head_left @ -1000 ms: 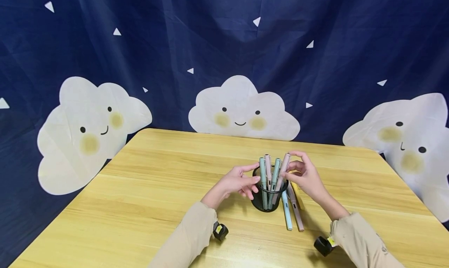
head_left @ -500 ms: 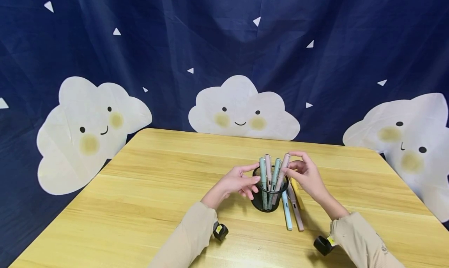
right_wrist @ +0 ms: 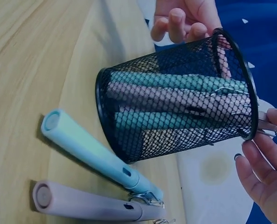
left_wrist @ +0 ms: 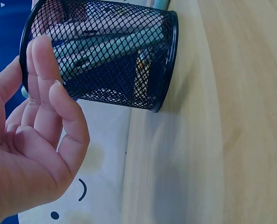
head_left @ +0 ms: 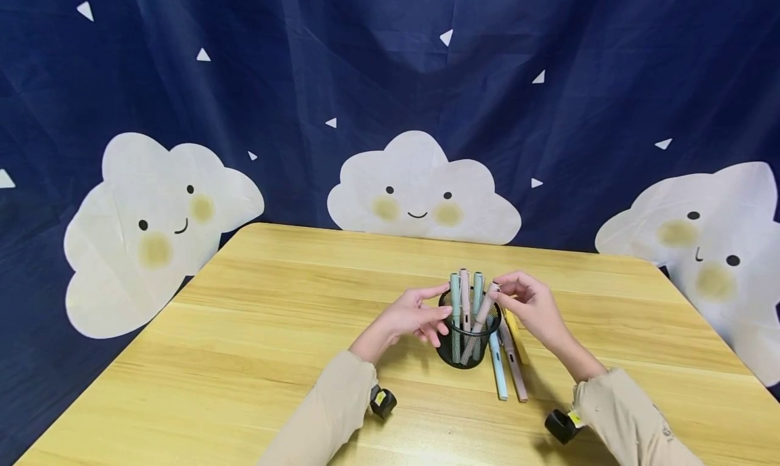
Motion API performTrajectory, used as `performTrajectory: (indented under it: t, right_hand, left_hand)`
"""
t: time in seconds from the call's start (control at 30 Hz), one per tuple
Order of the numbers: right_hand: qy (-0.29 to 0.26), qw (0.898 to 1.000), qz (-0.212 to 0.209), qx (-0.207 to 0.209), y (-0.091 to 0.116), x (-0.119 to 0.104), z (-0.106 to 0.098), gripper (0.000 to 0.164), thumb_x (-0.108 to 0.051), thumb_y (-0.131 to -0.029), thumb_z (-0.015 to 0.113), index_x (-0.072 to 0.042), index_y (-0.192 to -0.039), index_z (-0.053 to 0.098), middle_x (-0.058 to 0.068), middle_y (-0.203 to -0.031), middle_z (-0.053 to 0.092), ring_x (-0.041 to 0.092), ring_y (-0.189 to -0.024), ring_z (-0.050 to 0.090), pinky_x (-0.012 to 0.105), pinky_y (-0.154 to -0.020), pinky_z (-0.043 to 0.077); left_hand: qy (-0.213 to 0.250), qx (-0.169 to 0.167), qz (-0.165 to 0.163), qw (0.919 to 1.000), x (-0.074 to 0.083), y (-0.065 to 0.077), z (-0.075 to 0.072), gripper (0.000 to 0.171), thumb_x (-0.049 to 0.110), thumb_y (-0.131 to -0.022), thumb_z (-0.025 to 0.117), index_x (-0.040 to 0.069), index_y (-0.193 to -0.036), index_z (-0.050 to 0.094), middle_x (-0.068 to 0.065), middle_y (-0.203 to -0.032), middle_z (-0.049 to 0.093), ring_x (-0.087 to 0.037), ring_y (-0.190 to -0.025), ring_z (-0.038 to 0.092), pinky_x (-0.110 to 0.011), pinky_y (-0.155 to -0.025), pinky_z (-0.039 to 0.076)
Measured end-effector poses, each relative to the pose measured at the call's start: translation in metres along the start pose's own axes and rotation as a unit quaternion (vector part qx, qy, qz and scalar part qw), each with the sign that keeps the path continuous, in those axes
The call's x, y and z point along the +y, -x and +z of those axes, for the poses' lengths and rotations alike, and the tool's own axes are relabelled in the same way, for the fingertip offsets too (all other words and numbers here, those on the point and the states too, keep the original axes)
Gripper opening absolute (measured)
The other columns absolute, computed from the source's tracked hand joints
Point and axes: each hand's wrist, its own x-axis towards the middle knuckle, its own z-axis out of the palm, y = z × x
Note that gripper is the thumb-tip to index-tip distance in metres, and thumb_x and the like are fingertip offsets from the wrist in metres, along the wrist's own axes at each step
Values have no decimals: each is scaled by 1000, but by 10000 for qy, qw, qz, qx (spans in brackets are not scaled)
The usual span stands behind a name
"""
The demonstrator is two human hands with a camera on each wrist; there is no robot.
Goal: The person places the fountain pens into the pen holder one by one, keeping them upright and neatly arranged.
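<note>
Over there, the left hand (head_left: 411,314) holds the cup (head_left: 447,348) between parted thumb and finger; the right hand (head_left: 533,309) pinches a slanting pink pen (head_left: 483,313), fingertips close together.

Head view forward-down over table (head_left: 244,330); wrist views close, rolled sideways, sharing mesh cup (left_wrist: 108,53)

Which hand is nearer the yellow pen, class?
Right. The right hand is by the far end of the yellow pen; the left hand is across the mesh cup from it.
</note>
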Motion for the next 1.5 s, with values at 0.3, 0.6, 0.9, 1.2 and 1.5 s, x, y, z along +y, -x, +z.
performTrajectory:
  t: [0.3,0.6,0.9,1.2,1.5]
  right_hand:
    - [17,9999,144,-64,1,24,-5,13,13,-81,56,13,-93,56,4,-71,61,8,-58,54,18,-51,46]
    - [-143,9994,301,-50,1,25,-6,12,6,-86,53,13,-96,55,-1,-74,61,10,-62,57,21,-54,50]
    - [-177,9977,656,-58,2,28,-11,20,-2,-92,47,16,-98,52,-1,-74,62,9,-66,59,23,-54,52]
    - [-293,9955,902,-80,4,34,-17,23,-4,-93,46,18,-100,49,4,-75,62,10,-67,60,25,-55,52]
    - [-238,9939,1071,-88,8,42,-24,25,-1,-92,45,21,-104,46,0,-76,63,10,-68,60,25,-53,52]
  left_hand:
    - [-20,-2,-5,10000,-1,0,0,59,19,-87,59,17,-139,32,-10,-67,64,-14,-46,58,-19,-41,42]
    - [5,-27,35,10000,0,0,-1,58,18,-88,58,16,-139,32,-9,-66,64,-14,-46,58,-19,-40,43]
    - [-10,-8,26,10000,-1,0,-1,58,18,-88,58,17,-139,32,-10,-66,64,-14,-45,58,-19,-40,42]
    - [-10,-14,27,10000,-2,-1,-1,58,19,-88,58,17,-139,32,-10,-66,64,-15,-46,58,-19,-40,43]
    - [2,-14,-18,10000,-1,-1,-1,59,19,-87,59,18,-139,32,-11,-68,64,-14,-45,58,-19,-40,43]
